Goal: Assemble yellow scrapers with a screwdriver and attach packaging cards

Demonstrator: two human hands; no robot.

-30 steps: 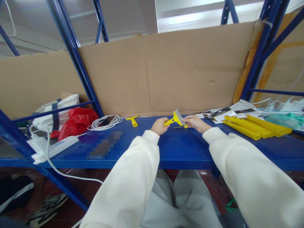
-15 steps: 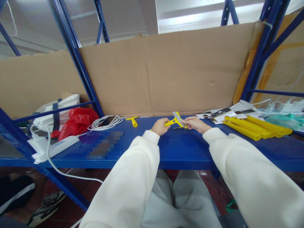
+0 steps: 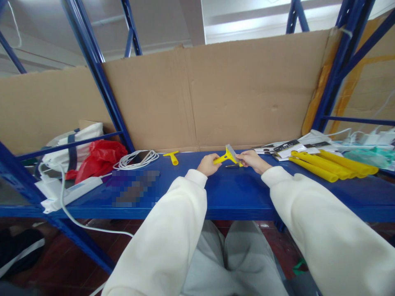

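My left hand (image 3: pixel 209 165) is closed around the handle of a yellow scraper (image 3: pixel 227 156) above the blue shelf. A flat grey blade (image 3: pixel 231 151) lies across the scraper's wide head. The fingers of my right hand (image 3: pixel 251 159) pinch the blade's right end at the head. Under the head, a thin dark tool with a yellow end, perhaps a screwdriver (image 3: pixel 231 166), lies on the shelf. Farther left rests a yellow T-shaped piece (image 3: pixel 173 157). Several yellow tubular handles (image 3: pixel 333 165) lie side by side to the right of my right hand.
Packets in white and black (image 3: pixel 290 149) lie behind the yellow handles. On the left are a coiled white cable (image 3: pixel 137 159), a red plastic bag (image 3: pixel 101 158) and a white power strip (image 3: pixel 77 191). Cardboard (image 3: pixel 247 94) lines the back between blue posts. Another person's leg (image 3: pixel 24 248) shows lower left.
The blade sits slightly differently on the scraper head, with less yellow showing at its upper end. My right hand has shifted very slightly left; my left hand keeps its hold.
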